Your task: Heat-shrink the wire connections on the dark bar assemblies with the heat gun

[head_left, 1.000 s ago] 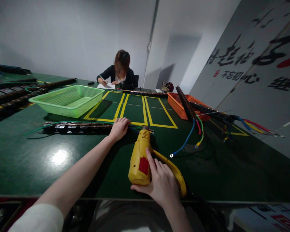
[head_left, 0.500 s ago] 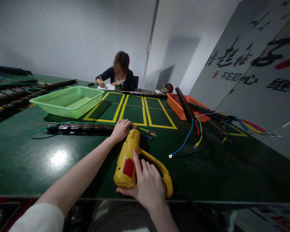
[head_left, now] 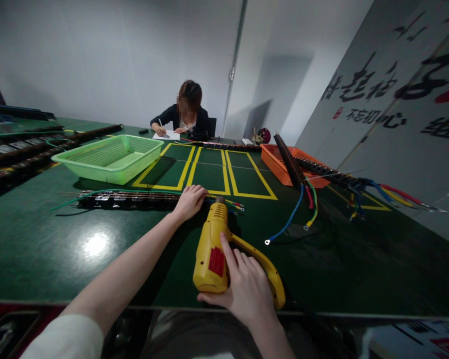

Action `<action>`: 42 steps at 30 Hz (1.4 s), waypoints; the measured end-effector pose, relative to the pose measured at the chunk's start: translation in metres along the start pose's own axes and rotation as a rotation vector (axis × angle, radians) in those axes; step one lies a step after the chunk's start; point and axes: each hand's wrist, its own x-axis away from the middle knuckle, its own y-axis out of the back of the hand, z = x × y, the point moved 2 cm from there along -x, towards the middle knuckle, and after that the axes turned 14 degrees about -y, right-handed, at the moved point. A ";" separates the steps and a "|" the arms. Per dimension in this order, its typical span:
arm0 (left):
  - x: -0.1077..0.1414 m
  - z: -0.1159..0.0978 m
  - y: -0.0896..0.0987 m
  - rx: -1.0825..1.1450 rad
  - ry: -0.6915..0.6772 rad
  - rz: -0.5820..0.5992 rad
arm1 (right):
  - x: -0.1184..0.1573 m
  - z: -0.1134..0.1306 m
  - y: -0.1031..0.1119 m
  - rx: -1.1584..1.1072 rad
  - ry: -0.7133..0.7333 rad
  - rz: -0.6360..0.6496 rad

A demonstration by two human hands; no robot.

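A yellow heat gun [head_left: 213, 259] with a red label is gripped by my right hand [head_left: 249, 284], the index finger stretched along its body. Its nozzle points away from me at the wires by my left hand [head_left: 190, 202]. The fingers of that hand are closed around the right end of a long dark wire harness [head_left: 129, 200] lying on the table. A loose green wire runs along the harness. Past my left fingers, short red, yellow and blue leads with ring terminals [head_left: 240, 206] stick out to the right, partly behind the nozzle.
A light green basket [head_left: 114, 172] stands at the left, an orange basket [head_left: 275, 162] at the right with dark harnesses [head_left: 290, 162] across it, their coloured leads over the green table [head_left: 340, 269]. More harnesses [head_left: 30, 159] lie far left. A person [head_left: 189, 112] writes on paper opposite.
The heat gun, in my right hand, has shifted a little to the right, its nozzle now beside the leads. My left hand stays on the harness. The view has moved slightly.
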 end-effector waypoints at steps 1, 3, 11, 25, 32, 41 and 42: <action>0.000 0.000 0.000 0.001 -0.002 -0.003 | 0.001 -0.004 0.001 -0.001 -0.011 -0.002; 0.000 0.000 0.000 0.004 -0.007 -0.009 | 0.003 -0.011 0.002 0.009 -0.034 -0.010; 0.000 -0.001 0.002 0.010 -0.009 0.002 | 0.013 -0.042 0.013 0.083 -0.148 -0.105; 0.001 -0.003 0.001 -0.036 -0.016 0.048 | -0.008 -0.084 0.020 0.222 -0.213 -0.146; 0.003 -0.004 0.001 -0.162 -0.102 0.164 | -0.017 -0.091 0.020 0.179 -0.235 -0.212; 0.001 -0.007 0.018 -0.207 -0.221 0.229 | -0.019 -0.067 0.037 0.049 -0.120 -0.375; 0.000 -0.008 0.022 -0.213 -0.228 0.214 | -0.021 -0.059 0.040 0.055 -0.084 -0.364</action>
